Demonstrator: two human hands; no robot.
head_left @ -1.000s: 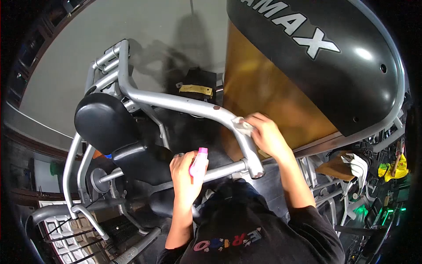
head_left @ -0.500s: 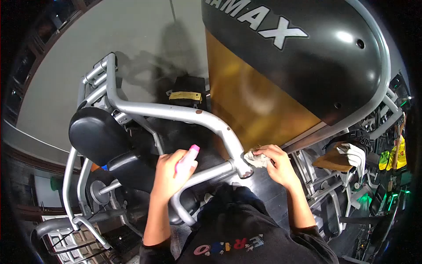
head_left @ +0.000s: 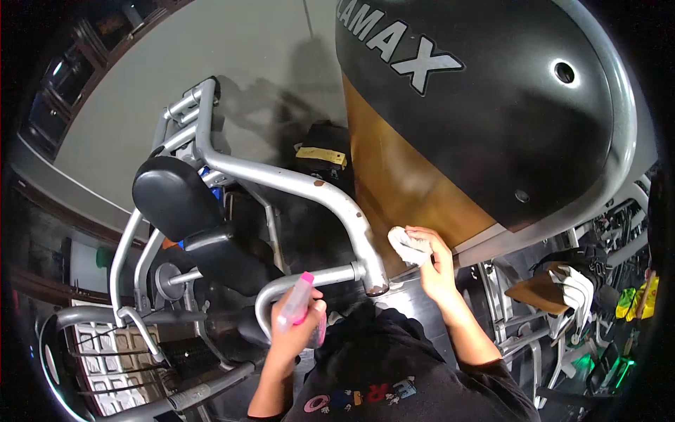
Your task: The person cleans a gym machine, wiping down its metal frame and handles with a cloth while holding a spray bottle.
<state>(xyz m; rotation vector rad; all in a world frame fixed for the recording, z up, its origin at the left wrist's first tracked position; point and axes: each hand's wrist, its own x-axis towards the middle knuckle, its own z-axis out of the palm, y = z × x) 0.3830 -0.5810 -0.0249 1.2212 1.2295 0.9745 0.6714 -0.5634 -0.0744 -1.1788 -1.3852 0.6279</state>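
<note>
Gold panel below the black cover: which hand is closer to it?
Right. The right hand, holding a white cloth, is near the lower edge of the gold panel; the left hand, around a pink-topped bottle, is farther off, lower left.

Your left hand [head_left: 292, 339] is curled in a closed grip near your torso [head_left: 380, 369], left forearm [head_left: 273, 387] angled forward. Your right hand [head_left: 437, 271] sits farther forward, well apart from the left, closed in a pinch, right forearm [head_left: 467, 328] slanting inward.
</note>
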